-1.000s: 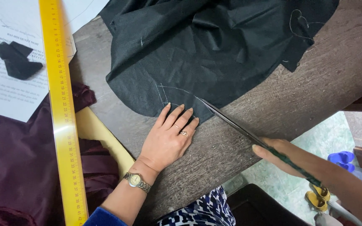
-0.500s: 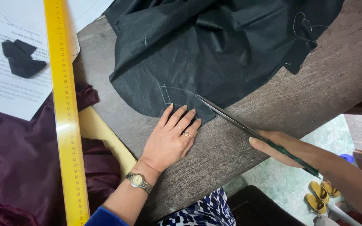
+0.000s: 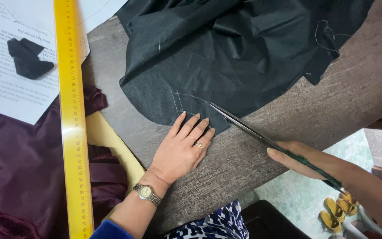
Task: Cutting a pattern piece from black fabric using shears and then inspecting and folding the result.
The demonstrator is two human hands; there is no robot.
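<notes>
Table (image 3: 332, 106): dark wood, fills most of the head view.
Black cloth (image 3: 226, 53): crumpled across table top centre, curved lower edge lying flat, chalk lines near that edge.
Maroon cloth (image 3: 18, 168): bottom left, partly under ruler, yellow sheet (image 3: 107, 141) beside it.
Ruler (image 3: 72, 119): yellow, long, runs top to bottom on the left.
Paper (image 3: 9, 93): white, printed, top left, small black scrap (image 3: 27, 59) on it.
Scissors (image 3: 244, 126): long blades nearly shut, tip at cloth edge by the chalk lines, green handle toward right.
Left hand (image 3: 182, 146): flat, fingers spread, fingertips pressing cloth edge just beside blade tip; ring on one finger, watch (image 3: 147, 194) on wrist.
Right hand (image 3: 306, 161): closed around scissors handle, off table edge, lower right.
Yellow sandals (image 3: 339, 210): on floor, bottom right.
</notes>
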